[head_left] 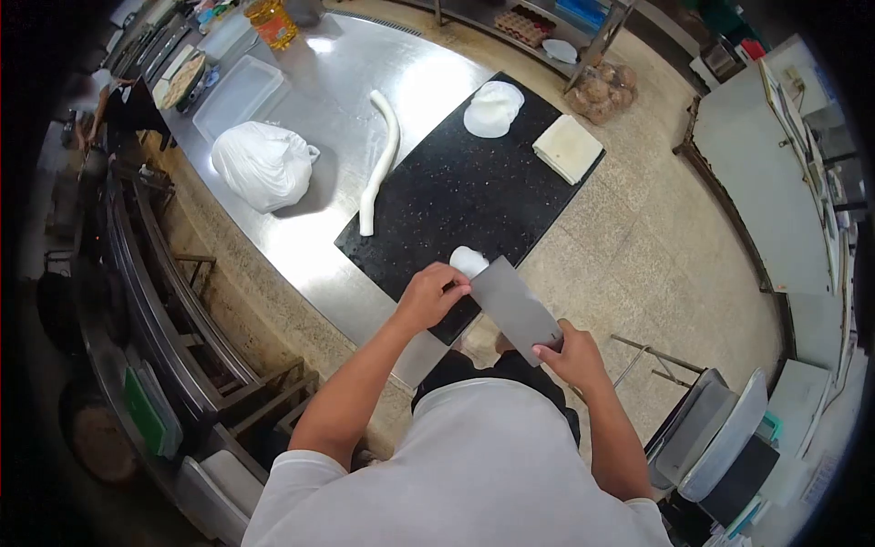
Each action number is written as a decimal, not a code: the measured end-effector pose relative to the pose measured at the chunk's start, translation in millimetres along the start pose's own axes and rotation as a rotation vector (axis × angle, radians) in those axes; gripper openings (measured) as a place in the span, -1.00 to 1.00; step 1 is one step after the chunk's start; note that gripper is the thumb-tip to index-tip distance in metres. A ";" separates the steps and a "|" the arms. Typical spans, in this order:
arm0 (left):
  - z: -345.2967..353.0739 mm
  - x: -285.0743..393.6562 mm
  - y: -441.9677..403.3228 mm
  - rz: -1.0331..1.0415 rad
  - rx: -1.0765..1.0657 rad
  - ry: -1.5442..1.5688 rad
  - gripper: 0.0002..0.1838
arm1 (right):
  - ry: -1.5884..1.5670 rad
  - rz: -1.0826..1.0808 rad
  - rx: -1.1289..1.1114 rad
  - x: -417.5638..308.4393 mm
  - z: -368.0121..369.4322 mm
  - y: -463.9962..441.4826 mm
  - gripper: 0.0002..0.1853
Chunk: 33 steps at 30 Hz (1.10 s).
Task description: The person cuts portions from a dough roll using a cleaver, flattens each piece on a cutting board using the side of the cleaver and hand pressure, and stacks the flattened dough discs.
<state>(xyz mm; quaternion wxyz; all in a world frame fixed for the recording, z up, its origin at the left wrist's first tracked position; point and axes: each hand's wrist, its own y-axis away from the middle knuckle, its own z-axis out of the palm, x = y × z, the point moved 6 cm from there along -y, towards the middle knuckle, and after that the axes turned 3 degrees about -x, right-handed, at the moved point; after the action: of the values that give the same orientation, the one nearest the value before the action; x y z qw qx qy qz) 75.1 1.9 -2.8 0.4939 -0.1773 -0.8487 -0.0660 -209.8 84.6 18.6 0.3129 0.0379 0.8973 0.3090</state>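
A small white piece [468,262] lies at the near end of the black slab [456,201]. There the left hand [436,296] is half curled beside the cleaver [512,305]; I cannot tell what it grips. Off the slab's near-right edge, the right hand [572,356] wraps the cleaver. A white roll [392,146] crosses the slab's left edge.

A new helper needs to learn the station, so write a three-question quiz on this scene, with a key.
1. Which hand holds the cleaver by its handle end?
2. True or false: the folded cloth lies on the black slab.
3. The long white roll lies:
A) wholly on the black slab
B) wholly on the metal tabletop
C) partly on each

Key:
1. The right hand.
2. True.
3. C.
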 end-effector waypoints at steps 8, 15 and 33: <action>2.3 -3.4 96.6 -0.389 -0.020 0.260 -0.85 | 0.137 -0.091 -0.089 -0.7 13.2 14.1 -0.45; -11.2 0.0 99.6 -0.311 0.183 0.075 -0.78 | -0.088 -0.029 -0.004 23.6 12.9 3.0 -0.48; 23.5 -3.7 3.7 -0.054 0.216 -0.229 -0.60 | -0.063 0.023 -0.005 7.2 10.9 -15.7 -0.39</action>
<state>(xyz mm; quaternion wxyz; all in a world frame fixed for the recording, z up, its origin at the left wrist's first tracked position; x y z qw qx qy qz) 58.9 11.2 -18.0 0.4082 -0.1065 -0.9061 0.0331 -207.2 79.6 -1.0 0.3375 0.0570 0.8857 0.3136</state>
